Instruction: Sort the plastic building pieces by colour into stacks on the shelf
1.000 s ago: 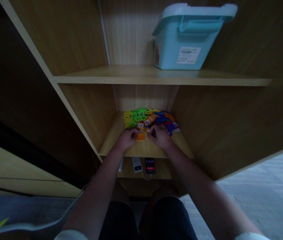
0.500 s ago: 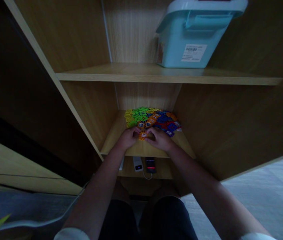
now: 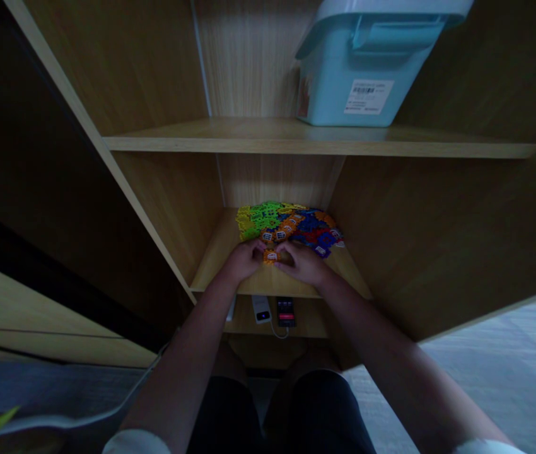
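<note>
Between my hands is a small orange plastic building piece (image 3: pixel 271 256) with a white window-like insert, just above the middle shelf board. My left hand (image 3: pixel 245 258) pinches its left side with thumb and forefinger. My right hand (image 3: pixel 302 260) is curled on its right side, fingertips closed on the edge. Right behind lie more orange pieces with white inserts (image 3: pixel 289 226), arranged in a slanting row. Around them spreads a pile of interlocking pieces: green ones (image 3: pixel 268 215), yellow ones (image 3: pixel 245 221), and blue and red ones (image 3: pixel 318 236) toward the right.
A light-blue lidded bin (image 3: pixel 348 69) stands on the upper shelf (image 3: pixel 249 145). On the lower shelf sit a white power bank (image 3: pixel 261 309) and a phone (image 3: pixel 285 311), joined by a cable. Wooden side panels (image 3: pixel 168 208) enclose the compartment. A white cord (image 3: pixel 107 413) runs at lower left.
The hands and the orange piece stay nearly in place. Only the camera view has shifted very slightly.
</note>
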A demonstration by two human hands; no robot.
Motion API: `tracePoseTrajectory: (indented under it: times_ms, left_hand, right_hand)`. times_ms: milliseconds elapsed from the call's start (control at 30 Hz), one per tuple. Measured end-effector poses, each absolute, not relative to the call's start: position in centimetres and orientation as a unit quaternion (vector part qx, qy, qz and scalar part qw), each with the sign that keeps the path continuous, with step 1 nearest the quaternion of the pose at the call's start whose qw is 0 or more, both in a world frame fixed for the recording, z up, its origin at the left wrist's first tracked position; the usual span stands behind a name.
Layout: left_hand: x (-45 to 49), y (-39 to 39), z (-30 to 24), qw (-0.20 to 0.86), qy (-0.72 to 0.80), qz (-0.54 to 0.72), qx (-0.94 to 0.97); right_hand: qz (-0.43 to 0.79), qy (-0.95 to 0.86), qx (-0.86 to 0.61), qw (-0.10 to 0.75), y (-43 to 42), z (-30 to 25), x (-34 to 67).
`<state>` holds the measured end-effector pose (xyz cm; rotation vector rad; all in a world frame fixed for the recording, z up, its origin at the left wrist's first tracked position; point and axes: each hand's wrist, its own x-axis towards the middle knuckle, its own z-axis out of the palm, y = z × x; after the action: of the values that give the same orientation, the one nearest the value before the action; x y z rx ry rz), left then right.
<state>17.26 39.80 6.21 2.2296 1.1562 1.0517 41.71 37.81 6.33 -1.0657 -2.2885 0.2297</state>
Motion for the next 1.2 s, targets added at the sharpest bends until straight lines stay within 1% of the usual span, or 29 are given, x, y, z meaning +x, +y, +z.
tracePoseTrajectory:
  times_ms: [333,867,1067,1200]
  left_hand:
    - [17.2,39.5,7.0,0.196,0.459,0.378,0.780]
    - [17.3,38.9,7.7,0.234,0.465,0.365,0.772]
    - [17.1,39.5,7.0,0.191,0.465,0.374,0.779]
    - [17.0,40.0,6.6,0.136,0.467,0.387,0.783]
  right_hand:
    - [0.092,-0.860,-0.400,0.303,38.0,6.1,41.7]
    - [0.096,-0.863,-0.401,0.293,37.9,6.3,41.8]
    - [0.031,-0.847,-0.428,0.313,37.6,6.9,41.6]
    - [-0.014,-0.820,-0.476,0.317,37.8,6.8,41.6]
